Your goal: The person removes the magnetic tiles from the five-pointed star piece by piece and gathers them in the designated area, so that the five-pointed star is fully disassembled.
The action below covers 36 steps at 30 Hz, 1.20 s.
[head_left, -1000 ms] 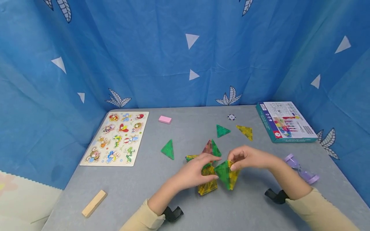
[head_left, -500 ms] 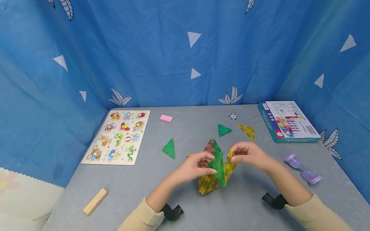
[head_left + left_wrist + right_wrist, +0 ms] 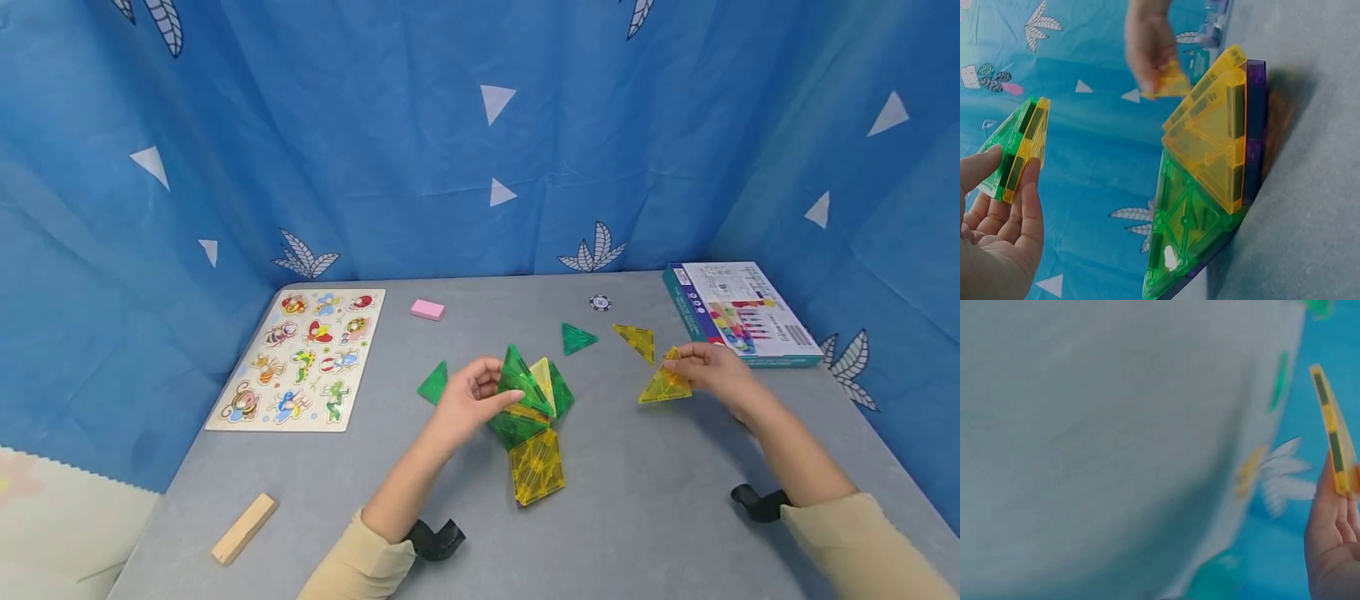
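Note:
My left hand [image 3: 467, 406] pinches a green triangular magnetic tile [image 3: 521, 379] by its edge. In the left wrist view, a yellow triangular tile [image 3: 1036, 134] lies flat against that green one, both between thumb and fingers. Just below and behind them stands a small built shape of magnetic tiles, with yellow faces [image 3: 537, 468] towards me and green faces [image 3: 1188, 219] beside them. My right hand [image 3: 716, 375] is off to the right, pinching another yellow triangular tile [image 3: 664, 386] above the table. The right wrist view shows that tile [image 3: 1330, 431] edge-on.
Loose triangular tiles lie around: green [image 3: 432, 383], green [image 3: 577, 338] and yellow [image 3: 637, 341]. An animal puzzle board [image 3: 298, 360] is at left, near a wooden block [image 3: 245, 528]. A pink block [image 3: 427, 310], a chip [image 3: 600, 303] and a box [image 3: 742, 315] lie farther back.
The green and yellow tiles held together between both hands have come apart. My right hand has moved right with a yellow tile; my left has lifted the green one slightly back and left.

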Each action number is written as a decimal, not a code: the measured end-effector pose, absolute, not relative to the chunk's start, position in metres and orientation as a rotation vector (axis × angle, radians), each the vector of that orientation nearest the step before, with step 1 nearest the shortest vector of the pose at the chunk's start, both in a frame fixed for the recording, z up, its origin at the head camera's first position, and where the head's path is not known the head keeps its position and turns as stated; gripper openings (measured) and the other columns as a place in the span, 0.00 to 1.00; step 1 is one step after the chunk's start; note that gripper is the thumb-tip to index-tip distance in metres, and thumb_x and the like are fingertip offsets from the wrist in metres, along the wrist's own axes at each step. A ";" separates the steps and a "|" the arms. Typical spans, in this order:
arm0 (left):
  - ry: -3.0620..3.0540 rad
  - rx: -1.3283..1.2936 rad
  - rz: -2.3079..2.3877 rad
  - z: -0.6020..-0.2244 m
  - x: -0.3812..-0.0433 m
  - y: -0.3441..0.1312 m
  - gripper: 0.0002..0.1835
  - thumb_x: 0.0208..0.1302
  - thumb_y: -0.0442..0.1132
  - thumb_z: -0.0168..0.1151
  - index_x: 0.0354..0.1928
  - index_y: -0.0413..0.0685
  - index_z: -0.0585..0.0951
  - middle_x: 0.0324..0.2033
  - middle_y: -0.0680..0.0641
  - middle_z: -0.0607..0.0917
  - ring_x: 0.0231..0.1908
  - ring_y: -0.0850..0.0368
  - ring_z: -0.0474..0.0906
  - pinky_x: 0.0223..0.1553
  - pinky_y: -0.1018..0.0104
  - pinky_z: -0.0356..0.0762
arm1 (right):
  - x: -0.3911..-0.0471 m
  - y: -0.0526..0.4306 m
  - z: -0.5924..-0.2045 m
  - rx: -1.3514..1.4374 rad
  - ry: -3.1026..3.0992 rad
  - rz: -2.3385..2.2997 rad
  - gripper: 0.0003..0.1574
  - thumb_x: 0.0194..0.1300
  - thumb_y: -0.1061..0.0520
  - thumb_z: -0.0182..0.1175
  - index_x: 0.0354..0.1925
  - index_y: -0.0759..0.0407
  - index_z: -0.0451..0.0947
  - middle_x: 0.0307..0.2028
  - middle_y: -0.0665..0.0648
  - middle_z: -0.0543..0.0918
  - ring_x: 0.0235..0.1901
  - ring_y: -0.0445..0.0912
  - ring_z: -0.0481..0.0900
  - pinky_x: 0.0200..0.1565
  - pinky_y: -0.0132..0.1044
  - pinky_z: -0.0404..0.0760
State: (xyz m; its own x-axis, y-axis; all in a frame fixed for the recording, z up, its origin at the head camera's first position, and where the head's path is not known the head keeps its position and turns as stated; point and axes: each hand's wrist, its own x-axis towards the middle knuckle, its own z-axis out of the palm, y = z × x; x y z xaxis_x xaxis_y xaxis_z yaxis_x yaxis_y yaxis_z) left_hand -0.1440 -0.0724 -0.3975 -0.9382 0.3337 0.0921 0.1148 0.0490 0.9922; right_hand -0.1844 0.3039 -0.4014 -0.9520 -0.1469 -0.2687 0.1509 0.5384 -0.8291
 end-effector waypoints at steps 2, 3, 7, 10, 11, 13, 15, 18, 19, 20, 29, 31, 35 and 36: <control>2.146 0.467 2.003 -0.398 -0.144 -0.072 0.14 0.56 0.36 0.68 0.43 0.42 0.77 0.34 0.49 0.82 0.34 0.57 0.78 0.34 0.67 0.76 | -0.189 0.315 -0.413 0.049 2.383 -1.389 0.32 0.67 0.45 0.55 0.54 0.71 0.67 0.39 0.56 0.81 0.36 0.45 0.76 0.40 0.35 0.78; 2.148 0.468 1.998 -0.398 -0.143 -0.071 0.14 0.56 0.36 0.67 0.43 0.43 0.77 0.34 0.49 0.82 0.35 0.56 0.78 0.34 0.67 0.76 | -0.191 0.319 -0.418 0.067 2.341 -1.390 0.34 0.67 0.45 0.55 0.55 0.72 0.66 0.38 0.55 0.80 0.36 0.44 0.76 0.40 0.34 0.78; 2.154 0.474 1.991 -0.399 -0.142 -0.071 0.14 0.57 0.37 0.67 0.43 0.43 0.77 0.35 0.48 0.82 0.35 0.56 0.78 0.34 0.66 0.77 | -0.194 0.327 -0.429 0.103 2.233 -1.380 0.37 0.67 0.46 0.55 0.59 0.75 0.62 0.39 0.54 0.78 0.37 0.43 0.76 0.41 0.35 0.79; 2.156 0.484 1.994 -0.400 -0.142 -0.071 0.14 0.57 0.36 0.67 0.43 0.42 0.77 0.34 0.48 0.81 0.35 0.56 0.78 0.35 0.62 0.77 | -0.195 0.328 -0.429 0.078 2.255 -1.304 0.40 0.68 0.45 0.53 0.62 0.77 0.58 0.45 0.59 0.78 0.40 0.44 0.76 0.44 0.38 0.79; 2.156 0.488 1.996 -0.400 -0.142 -0.071 0.14 0.57 0.36 0.67 0.44 0.42 0.76 0.34 0.48 0.81 0.34 0.57 0.78 0.35 0.61 0.78 | -0.195 0.327 -0.428 0.070 2.268 -1.277 0.42 0.68 0.45 0.53 0.63 0.77 0.57 0.47 0.61 0.77 0.41 0.45 0.76 0.45 0.39 0.79; 2.158 0.490 1.998 -0.401 -0.141 -0.071 0.14 0.57 0.37 0.67 0.44 0.42 0.76 0.34 0.49 0.81 0.34 0.57 0.77 0.34 0.62 0.77 | -0.196 0.327 -0.426 0.064 2.293 -1.228 0.44 0.67 0.43 0.53 0.63 0.78 0.56 0.50 0.64 0.76 0.43 0.47 0.76 0.46 0.42 0.78; 2.157 0.493 2.002 -0.401 -0.142 -0.071 0.14 0.57 0.37 0.67 0.44 0.43 0.77 0.34 0.49 0.81 0.33 0.57 0.77 0.33 0.64 0.77 | -0.197 0.327 -0.425 0.043 2.318 -1.190 0.44 0.67 0.43 0.53 0.63 0.78 0.57 0.51 0.67 0.76 0.44 0.49 0.77 0.47 0.43 0.78; 2.161 0.495 2.003 -0.402 -0.142 -0.070 0.14 0.57 0.38 0.67 0.44 0.44 0.77 0.34 0.49 0.81 0.33 0.57 0.75 0.32 0.69 0.75 | -0.198 0.328 -0.421 0.007 2.359 -1.153 0.41 0.68 0.45 0.53 0.62 0.78 0.59 0.51 0.69 0.76 0.45 0.51 0.78 0.46 0.43 0.79; 2.162 0.498 2.004 -0.402 -0.142 -0.070 0.14 0.57 0.38 0.67 0.44 0.44 0.77 0.34 0.49 0.81 0.33 0.57 0.75 0.32 0.70 0.74 | -0.198 0.329 -0.420 -0.011 2.379 -1.134 0.40 0.68 0.45 0.53 0.61 0.78 0.60 0.50 0.69 0.76 0.44 0.52 0.78 0.45 0.43 0.79; 2.164 0.501 2.005 -0.401 -0.142 -0.070 0.14 0.57 0.38 0.67 0.44 0.44 0.77 0.34 0.49 0.81 0.32 0.57 0.75 0.31 0.70 0.74 | -0.199 0.329 -0.419 -0.027 2.402 -1.112 0.39 0.69 0.46 0.52 0.61 0.78 0.60 0.50 0.69 0.77 0.43 0.51 0.79 0.44 0.43 0.79; 2.229 0.577 1.982 -0.400 -0.137 -0.066 0.14 0.57 0.37 0.67 0.43 0.41 0.77 0.34 0.48 0.81 0.33 0.57 0.74 0.35 0.69 0.75 | -0.182 0.296 -0.398 -0.174 2.516 -1.200 0.34 0.69 0.46 0.51 0.60 0.72 0.66 0.52 0.71 0.76 0.44 0.57 0.79 0.45 0.44 0.79; 2.266 0.600 1.947 -0.400 -0.133 -0.063 0.13 0.57 0.37 0.67 0.43 0.43 0.77 0.35 0.48 0.81 0.36 0.58 0.75 0.38 0.67 0.75 | -0.172 0.277 -0.395 -0.256 2.449 -1.299 0.32 0.70 0.47 0.51 0.60 0.71 0.67 0.51 0.71 0.76 0.46 0.59 0.78 0.46 0.46 0.79; 2.356 0.699 1.830 -0.399 -0.121 -0.054 0.11 0.58 0.40 0.66 0.42 0.50 0.78 0.38 0.53 0.81 0.41 0.61 0.77 0.44 0.65 0.76 | -0.150 0.238 -0.396 -0.466 2.212 -1.477 0.27 0.71 0.51 0.49 0.60 0.69 0.67 0.49 0.69 0.78 0.46 0.60 0.78 0.46 0.48 0.78; 2.375 0.749 1.808 -0.399 -0.119 -0.051 0.11 0.58 0.40 0.66 0.41 0.50 0.78 0.38 0.53 0.81 0.40 0.62 0.77 0.43 0.65 0.76 | -0.145 0.229 -0.396 -0.518 2.149 -1.510 0.25 0.72 0.53 0.49 0.59 0.69 0.68 0.48 0.68 0.79 0.46 0.59 0.79 0.46 0.49 0.78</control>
State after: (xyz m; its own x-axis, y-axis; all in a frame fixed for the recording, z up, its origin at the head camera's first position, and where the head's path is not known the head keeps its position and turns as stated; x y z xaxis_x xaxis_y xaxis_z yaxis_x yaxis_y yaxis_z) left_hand -0.1187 -0.0510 -0.3989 -0.8795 0.4131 0.2362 0.3377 0.1922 0.9214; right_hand -0.1449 0.2291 -0.3962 -0.8232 -0.5467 -0.1528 -0.0417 0.3266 -0.9442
